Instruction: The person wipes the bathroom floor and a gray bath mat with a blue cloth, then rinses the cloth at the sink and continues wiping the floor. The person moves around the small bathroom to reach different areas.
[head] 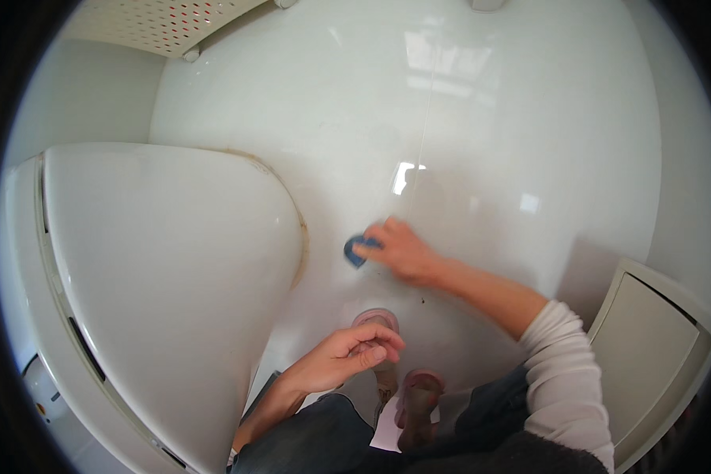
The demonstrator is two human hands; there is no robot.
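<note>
My right hand (404, 252) is shut on a small blue scrubbing pad or cloth (355, 252) and presses it down at the glossy white floor (343, 148). The hand is slightly blurred, and part of the blue thing is hidden under its fingers. Nothing is in my left hand (364, 349), which hangs over my lap with loosely curled fingers, above a pink slipper (378, 314). Left of the blue pad stands a white toilet (178, 237) with its lid down. A brownish stain line (304, 243) runs around its base on the floor.
Small dark specks (422, 301) lie near my right wrist. A beige cabinet (646, 349) stands at the right wall. At the upper left is a cream perforated basket or rack (166, 23) on small feet. My other pink slipper (423, 379) is below.
</note>
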